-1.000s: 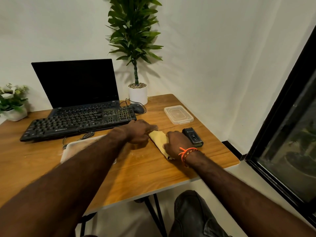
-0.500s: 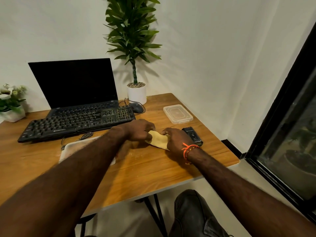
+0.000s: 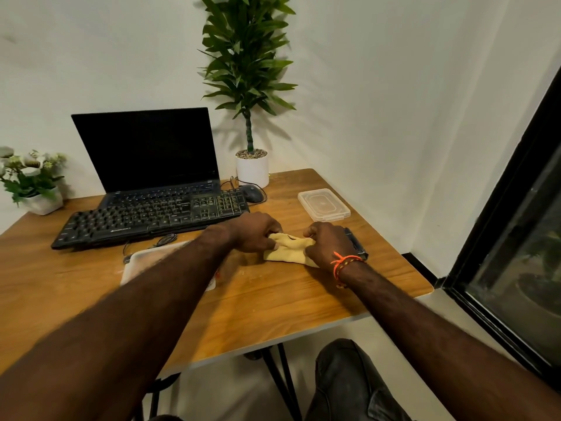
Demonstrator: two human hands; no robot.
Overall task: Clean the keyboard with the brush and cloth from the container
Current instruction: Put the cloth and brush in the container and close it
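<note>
A yellow cloth (image 3: 289,250) lies bunched on the wooden table (image 3: 76,284) in front of the black keyboard (image 3: 151,218). My left hand (image 3: 253,232) pinches the cloth's left end and my right hand (image 3: 326,243) pinches its right end. A clear container (image 3: 142,262) sits under my left forearm, mostly hidden. Its clear lid (image 3: 323,205) rests at the table's right rear. A black object (image 3: 356,243), perhaps the brush, lies just right of my right hand, partly covered.
A laptop (image 3: 145,153) with a dark screen stands behind the keyboard. A mouse (image 3: 252,193) and a tall potted plant (image 3: 252,167) sit at the back. A small flower pot (image 3: 36,192) is at far left. A dark window frame (image 3: 501,238) runs along the right.
The cloth was pressed flat under both hands; now both hands have gathered it up by its ends and bunched it. The camera view has tilted slightly.
</note>
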